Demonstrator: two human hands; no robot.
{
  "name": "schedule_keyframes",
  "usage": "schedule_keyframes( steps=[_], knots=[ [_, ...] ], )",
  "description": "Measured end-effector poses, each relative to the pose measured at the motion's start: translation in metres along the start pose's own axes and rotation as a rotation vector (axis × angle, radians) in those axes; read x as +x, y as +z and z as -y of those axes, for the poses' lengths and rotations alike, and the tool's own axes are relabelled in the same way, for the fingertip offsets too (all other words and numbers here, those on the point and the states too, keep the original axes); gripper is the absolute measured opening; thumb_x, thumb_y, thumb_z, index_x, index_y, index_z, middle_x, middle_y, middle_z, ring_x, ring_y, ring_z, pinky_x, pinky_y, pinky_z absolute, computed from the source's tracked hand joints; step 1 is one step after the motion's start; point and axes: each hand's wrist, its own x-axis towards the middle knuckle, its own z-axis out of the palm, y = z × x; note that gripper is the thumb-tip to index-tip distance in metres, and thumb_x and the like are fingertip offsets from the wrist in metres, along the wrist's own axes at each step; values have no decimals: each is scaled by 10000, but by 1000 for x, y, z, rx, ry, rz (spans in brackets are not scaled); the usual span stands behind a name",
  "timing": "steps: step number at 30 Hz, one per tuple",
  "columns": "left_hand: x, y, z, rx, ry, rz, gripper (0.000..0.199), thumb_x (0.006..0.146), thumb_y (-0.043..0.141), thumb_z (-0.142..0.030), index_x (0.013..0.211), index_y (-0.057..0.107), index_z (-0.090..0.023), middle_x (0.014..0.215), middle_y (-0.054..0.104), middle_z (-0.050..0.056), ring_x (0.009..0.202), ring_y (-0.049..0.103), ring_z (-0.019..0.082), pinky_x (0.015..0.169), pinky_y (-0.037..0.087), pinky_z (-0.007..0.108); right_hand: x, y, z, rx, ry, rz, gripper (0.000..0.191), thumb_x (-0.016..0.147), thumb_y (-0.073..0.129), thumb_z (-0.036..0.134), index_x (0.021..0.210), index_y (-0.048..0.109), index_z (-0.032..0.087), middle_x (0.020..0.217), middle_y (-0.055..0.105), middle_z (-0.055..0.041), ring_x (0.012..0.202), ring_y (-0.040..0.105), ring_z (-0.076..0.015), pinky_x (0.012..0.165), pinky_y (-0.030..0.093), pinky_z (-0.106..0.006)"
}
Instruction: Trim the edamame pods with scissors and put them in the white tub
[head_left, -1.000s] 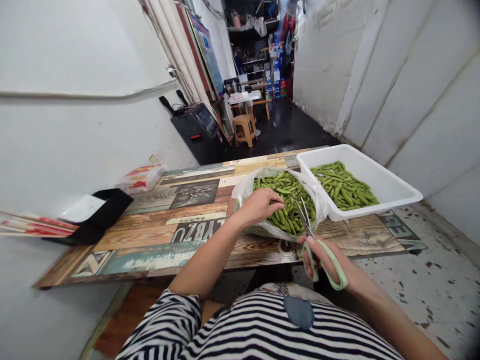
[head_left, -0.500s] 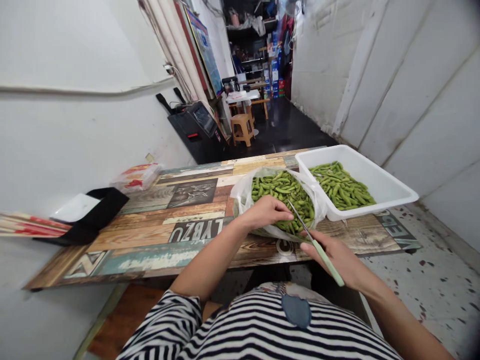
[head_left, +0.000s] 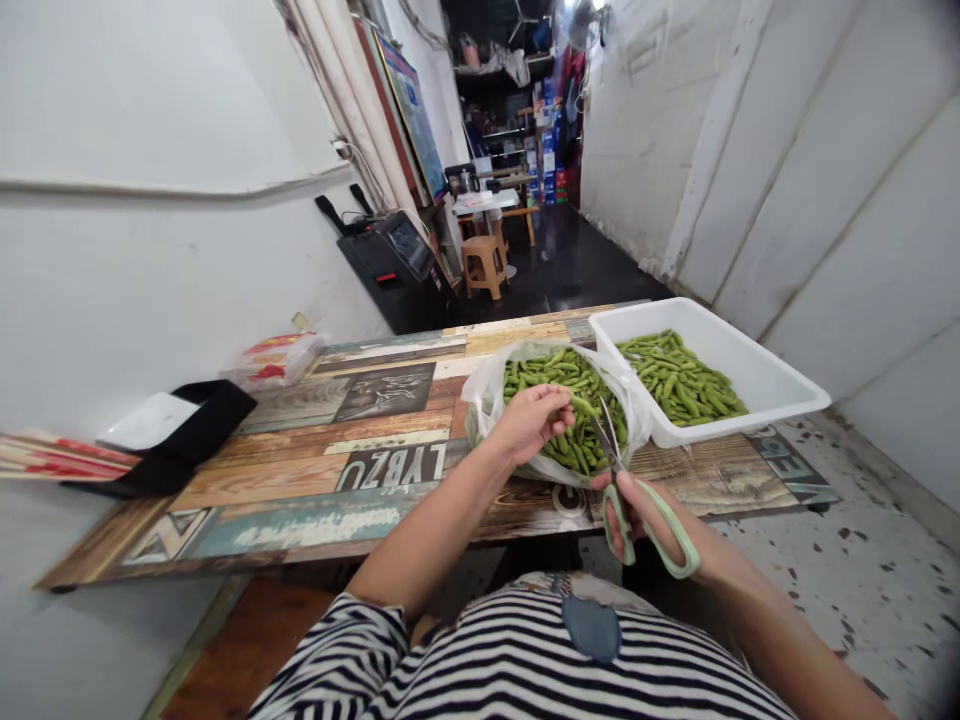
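Over the bag, my left hand (head_left: 534, 420) pinches one green edamame pod (head_left: 582, 404) between thumb and fingertips. My right hand (head_left: 637, 510) grips a pair of scissors (head_left: 660, 530) with pale green handles. Their blades are parted and point up towards the tip of the held pod; whether they touch it I cannot tell. Below both hands, an open clear plastic bag (head_left: 486, 385) full of edamame pods (head_left: 551, 370) sits on the table. Just right of it stands a white plastic tub (head_left: 780, 400) with more pods (head_left: 686, 385) heaped on its left side.
The wood-patterned table (head_left: 300, 450) carries a black holder (head_left: 202, 425) with chopsticks (head_left: 67, 455) and a plastic-wrapped package (head_left: 274, 358) at its left. Beyond it are a black machine with a screen (head_left: 397, 255) and a tan stool (head_left: 484, 265). White walls stand on both sides.
My left hand has lifted slightly and now shows a pod in its fingers. The scissors have turned and opened, their blades now spread near the pod.
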Motion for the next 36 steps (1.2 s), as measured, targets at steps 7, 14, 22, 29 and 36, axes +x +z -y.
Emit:
schedule_keyframes(
  steps=[7,14,22,29,36],
  knots=[
    [-11,12,12,131,107,-99,162,689,623,-172,714,467,-136,524,584,-13,373,413,23,378,246,147,6,2,-7,51,-28,-50,570,843,347,642,1059,524,145,601,569,11,486,562,-151,522,444,-289],
    [-14,11,14,146,136,-142,157,667,605,-162,672,449,-145,506,575,-29,358,388,15,387,256,147,5,4,1,99,-45,-56,545,850,353,627,1056,513,148,605,557,15,488,556,-149,503,438,-284],
    [-16,14,18,167,19,-34,161,642,569,-117,631,413,-155,514,568,-7,375,422,27,376,246,144,4,4,11,-20,15,-156,473,811,429,629,881,546,176,474,479,47,360,465,-124,384,392,-261],
    [-9,-12,-20,53,62,29,305,582,479,-123,883,497,-169,630,508,-31,455,439,50,364,187,143,3,-1,3,103,13,-151,428,806,475,599,919,508,188,498,478,56,372,461,-116,372,398,-250],
    [-7,-19,-14,1115,259,192,141,646,504,-156,715,627,-147,640,574,-10,572,471,86,538,351,193,1,-7,-7,117,-35,-112,458,853,407,583,1018,512,168,568,550,15,446,536,-144,463,436,-276]
  ],
)
